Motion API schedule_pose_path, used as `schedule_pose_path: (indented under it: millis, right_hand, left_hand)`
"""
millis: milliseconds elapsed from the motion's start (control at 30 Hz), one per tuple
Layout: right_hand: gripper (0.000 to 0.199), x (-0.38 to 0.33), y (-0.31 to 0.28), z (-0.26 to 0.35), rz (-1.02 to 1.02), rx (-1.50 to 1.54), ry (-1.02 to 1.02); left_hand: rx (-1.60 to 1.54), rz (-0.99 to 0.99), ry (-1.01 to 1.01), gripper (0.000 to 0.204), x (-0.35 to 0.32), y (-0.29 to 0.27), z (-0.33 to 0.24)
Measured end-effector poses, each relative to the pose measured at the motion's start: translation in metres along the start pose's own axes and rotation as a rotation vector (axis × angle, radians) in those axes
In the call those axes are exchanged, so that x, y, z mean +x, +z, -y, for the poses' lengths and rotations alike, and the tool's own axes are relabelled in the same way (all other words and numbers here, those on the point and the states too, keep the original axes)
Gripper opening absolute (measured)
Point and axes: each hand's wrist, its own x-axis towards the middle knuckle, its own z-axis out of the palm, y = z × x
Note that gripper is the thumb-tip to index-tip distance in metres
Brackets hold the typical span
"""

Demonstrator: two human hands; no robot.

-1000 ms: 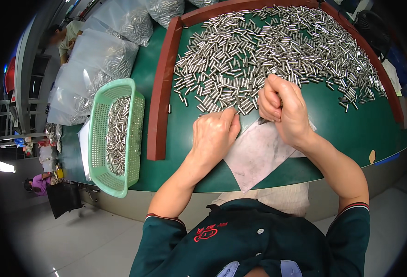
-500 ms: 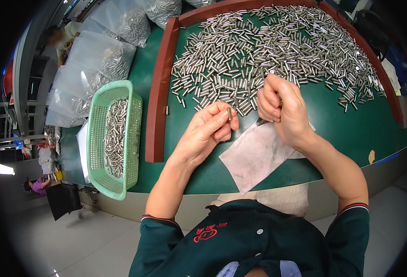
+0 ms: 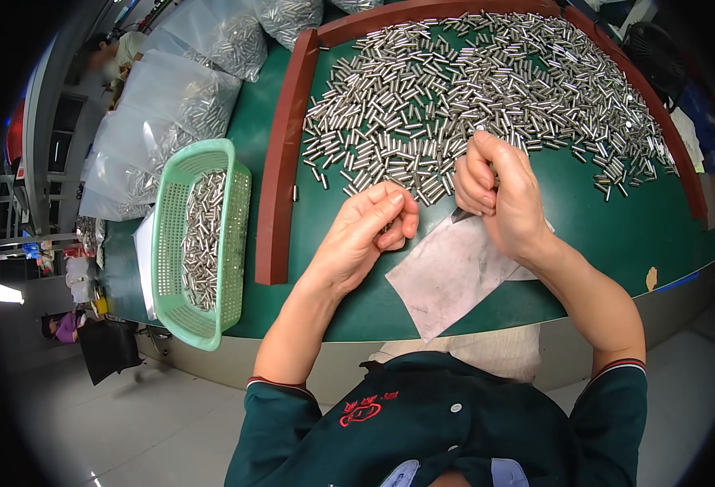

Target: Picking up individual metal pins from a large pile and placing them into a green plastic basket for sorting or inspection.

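My left hand (image 3: 368, 229) hovers at the near edge of a spread of small shiny metal pins (image 3: 528, 97). Its thumb and fingers are curled together, and whatever lies between them is hidden. To its right, my right hand (image 3: 499, 195) is closed in a loose fist, thumb side up, over the pins' front edge. A small dark tip pokes out below its fingers; the rest of that object is hidden in the grip. Under and in front of the right hand a stained pale cloth (image 3: 443, 288) lies on the green table (image 3: 601, 260).
Dark red wooden bars (image 3: 280, 178) border the pins on the left, back and right. Left of them stands a green plastic basket (image 3: 234, 235) holding more pins. Clear bags (image 3: 183, 101) of pins line the far left. A black fan (image 3: 654, 57) is at the back right.
The metal pin that showed between my left thumb and fingers is out of sight now, and those fingers have rolled inward. My right hand has barely moved.
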Motion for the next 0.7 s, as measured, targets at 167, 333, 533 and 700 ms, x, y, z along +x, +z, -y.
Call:
schedule_pose_path:
  millis: [167, 333, 533, 700]
  right_hand:
    - [0.038, 0.0, 0.0, 0.0, -0.001, -0.005, -0.006]
    - [0.038, 0.0, 0.0, 0.0, -0.002, -0.017, -0.002]
    - [0.038, 0.0, 0.0, 0.0, 0.004, 0.018, -0.007]
    - [0.038, 0.0, 0.001, 0.001, 0.003, 0.015, -0.003]
  left_hand:
    - [0.105, -0.031, 0.042, 0.023, 0.0, 0.001, 0.002]
    - [0.53, -0.14, 0.172, 0.021, -0.001, 0.008, 0.005]
    - [1.397, -0.238, 0.599, 0.006, 0.003, 0.016, 0.019]
    - [1.524, -0.198, 0.599, 0.011, 0.003, 0.011, 0.02]
